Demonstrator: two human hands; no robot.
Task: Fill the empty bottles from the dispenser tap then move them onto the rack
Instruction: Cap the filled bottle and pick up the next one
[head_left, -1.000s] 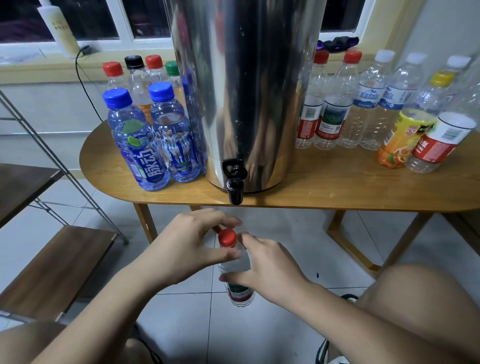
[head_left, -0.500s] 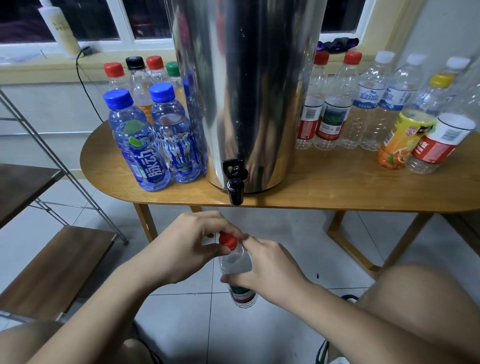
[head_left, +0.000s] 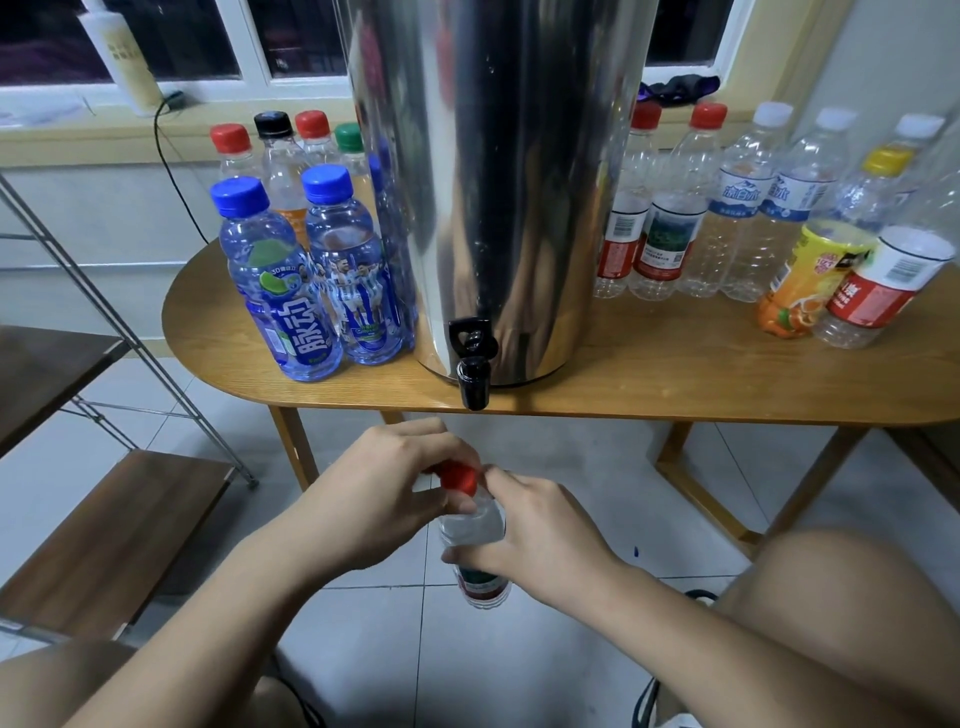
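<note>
Both hands meet below the table edge, at six o'clock from the black plastic tap (head_left: 472, 382). The left hand (head_left: 379, 483) curls its fingers and thumb around the red screw cap (head_left: 460, 478), pinching it from nine o'clock. The right hand (head_left: 540, 530) wraps the clear plastic bottle with a red-and-green label (head_left: 475, 525) from three o'clock, gripping its shoulder. The bottle hangs between the hands over the tiled floor, slightly tilted, its base showing under the right hand. At twelve o'clock the tall stainless steel dispenser (head_left: 493, 182) stands on the oval wooden table (head_left: 675, 374). Blue-capped blue bottles (head_left: 280, 291) stand at its nine o'clock, clear bottles (head_left: 670, 208) at three. The metal-framed rack with wooden shelves (head_left: 114, 530) sits at nine o'clock from the hands.
</note>
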